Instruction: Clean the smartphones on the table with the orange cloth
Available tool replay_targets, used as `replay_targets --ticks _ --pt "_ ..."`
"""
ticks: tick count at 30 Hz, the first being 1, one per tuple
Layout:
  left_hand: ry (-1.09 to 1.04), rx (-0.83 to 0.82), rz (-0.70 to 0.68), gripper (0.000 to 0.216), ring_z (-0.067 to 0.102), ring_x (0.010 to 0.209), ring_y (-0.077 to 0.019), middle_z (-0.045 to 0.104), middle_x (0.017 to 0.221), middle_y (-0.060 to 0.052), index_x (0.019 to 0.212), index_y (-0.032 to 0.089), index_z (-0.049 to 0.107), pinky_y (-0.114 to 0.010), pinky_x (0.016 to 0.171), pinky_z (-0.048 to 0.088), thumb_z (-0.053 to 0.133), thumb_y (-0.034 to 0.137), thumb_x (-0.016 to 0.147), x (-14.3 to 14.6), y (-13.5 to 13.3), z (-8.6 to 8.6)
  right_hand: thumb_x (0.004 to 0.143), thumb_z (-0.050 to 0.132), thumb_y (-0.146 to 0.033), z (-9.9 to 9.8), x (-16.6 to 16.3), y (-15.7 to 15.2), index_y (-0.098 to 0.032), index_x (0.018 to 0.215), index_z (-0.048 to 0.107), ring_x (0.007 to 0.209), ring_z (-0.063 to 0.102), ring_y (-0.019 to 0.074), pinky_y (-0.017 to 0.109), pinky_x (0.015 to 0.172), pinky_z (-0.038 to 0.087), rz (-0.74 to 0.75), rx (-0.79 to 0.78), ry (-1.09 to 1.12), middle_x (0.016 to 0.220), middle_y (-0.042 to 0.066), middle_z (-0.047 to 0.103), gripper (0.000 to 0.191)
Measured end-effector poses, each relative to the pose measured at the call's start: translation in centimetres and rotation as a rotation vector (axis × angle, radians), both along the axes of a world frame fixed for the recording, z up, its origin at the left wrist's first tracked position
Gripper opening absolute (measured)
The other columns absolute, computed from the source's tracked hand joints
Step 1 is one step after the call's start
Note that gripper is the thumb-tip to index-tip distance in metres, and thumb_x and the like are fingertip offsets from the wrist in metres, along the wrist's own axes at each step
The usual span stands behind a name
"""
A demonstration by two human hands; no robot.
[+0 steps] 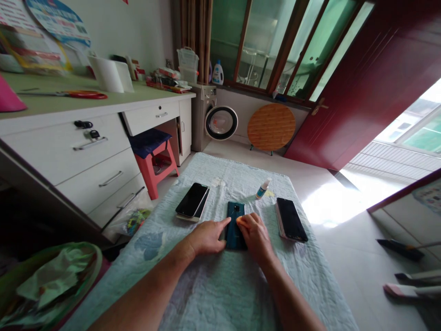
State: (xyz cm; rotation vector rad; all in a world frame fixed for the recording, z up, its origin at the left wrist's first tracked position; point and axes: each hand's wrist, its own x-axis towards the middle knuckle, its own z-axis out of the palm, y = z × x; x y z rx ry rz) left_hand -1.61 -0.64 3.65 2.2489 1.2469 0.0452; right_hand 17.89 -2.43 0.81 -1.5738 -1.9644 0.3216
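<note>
A dark teal phone (235, 216) lies face down in the middle of a pale green quilted cloth (220, 285). My left hand (206, 236) rests beside its left edge, index finger stretched along the side and pressing on it. My right hand (253, 232) lies on the phone's right half, fingertips pinched on a small pale thing I cannot make out. Two stacked black phones (192, 201) lie to the left. Another stack of black phones (291, 219) lies to the right. A small spray bottle (263, 188) lies just beyond the teal phone.
A white desk with drawers (69, 151) stands at the left, a red stool (154, 158) under it. A green bin with plastic bags (48, 285) is at lower left. A washing machine (213, 119), a round wooden tabletop (271, 127) and a dark red door (361, 82) stand behind.
</note>
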Motion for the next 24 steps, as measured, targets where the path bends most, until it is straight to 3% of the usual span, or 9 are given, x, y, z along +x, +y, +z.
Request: replay_targets --ticks 4,8,11,14,20,24 --pt "-0.006 -0.003 0.007 0.098 0.065 0.1 -0.0306 0.07 0.11 -0.011 0.146 0.021 0.033 -0.029 0.076 0.047 0.073 0.051 0.062 0.0 -0.1 -0.1 0.089 0.051 -0.015 0.6 -0.6 -0.7 -0.022 0.091 0.068 0.086 0.052 0.0171 0.029 0.08 0.041 0.132 -0.02 -0.01 0.088 0.004 0.058 0.019" --pt "-0.001 0.037 0.027 0.091 0.065 0.103 -0.031 0.068 0.114 -0.013 0.145 0.021 0.035 -0.03 0.078 0.047 0.07 0.051 0.066 0.2 -0.2 -0.5 0.083 0.055 -0.007 1.8 -1.1 -2.2 -0.024 0.088 0.07 0.084 0.053 0.0146 0.026 0.08 0.041 0.333 -0.095 -0.012 0.087 0.002 0.059 0.023" --pt "0.002 0.049 0.025 0.083 0.066 0.1 -0.0297 0.07 0.11 -0.013 0.145 0.021 0.035 -0.03 0.078 0.047 0.062 0.054 0.073 0.3 -0.2 -0.6 0.082 0.059 -0.008 2.1 -1.0 -2.7 -0.023 0.084 0.069 0.081 0.054 0.0137 0.026 0.078 0.041 0.384 -0.123 -0.019 0.084 0.001 0.059 0.018" --pt "0.002 0.035 0.027 0.084 0.066 0.097 -0.0289 0.07 0.108 -0.011 0.144 0.022 0.036 -0.029 0.075 0.047 0.065 0.049 0.07 0.3 -0.3 -0.3 0.085 0.058 -0.013 1.6 -0.6 -2.2 -0.022 0.085 0.069 0.083 0.054 0.0146 0.027 0.078 0.041 0.329 -0.1 -0.019 0.084 0.002 0.059 0.015" --pt "-0.008 0.044 0.034 0.086 0.067 0.093 -0.0295 0.072 0.103 -0.01 0.144 0.023 0.036 -0.03 0.074 0.048 0.066 0.042 0.066 0.2 -0.3 -0.2 0.093 0.051 -0.027 0.1 0.6 -0.2 -0.022 0.094 0.068 0.083 0.054 0.0169 0.029 0.079 0.042 0.085 -0.003 0.016 0.085 0.003 0.058 0.017" --pt "-0.002 0.037 0.036 0.086 0.067 0.091 -0.0287 0.072 0.098 -0.008 0.145 0.024 0.035 -0.029 0.071 0.047 0.066 0.043 0.066 0.2 -0.3 -0.4 0.092 0.051 -0.025 -0.2 0.8 0.2 -0.021 0.09 0.067 0.081 0.054 0.0161 0.028 0.077 0.042 0.054 -0.003 0.044 0.085 0.003 0.056 0.017"
